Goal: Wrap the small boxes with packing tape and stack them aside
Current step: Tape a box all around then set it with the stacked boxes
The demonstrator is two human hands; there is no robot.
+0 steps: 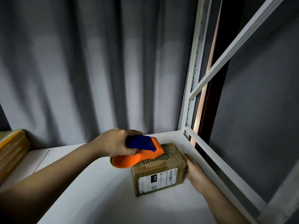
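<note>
A small brown cardboard box (159, 172) with a white shipping label on its near side sits on the white shelf (90, 196). My left hand (116, 142) grips the blue handle of an orange and blue tape dispenser (140, 152), whose front end rests on the box's top. My right hand (193, 171) holds the box's right side; its fingers are partly hidden behind the box.
A larger box (12, 152) with orange tape stands at the far left of the shelf. A grey curtain (97, 70) hangs behind. A white metal rack frame (192, 88) rises along the right edge, with a diagonal brace.
</note>
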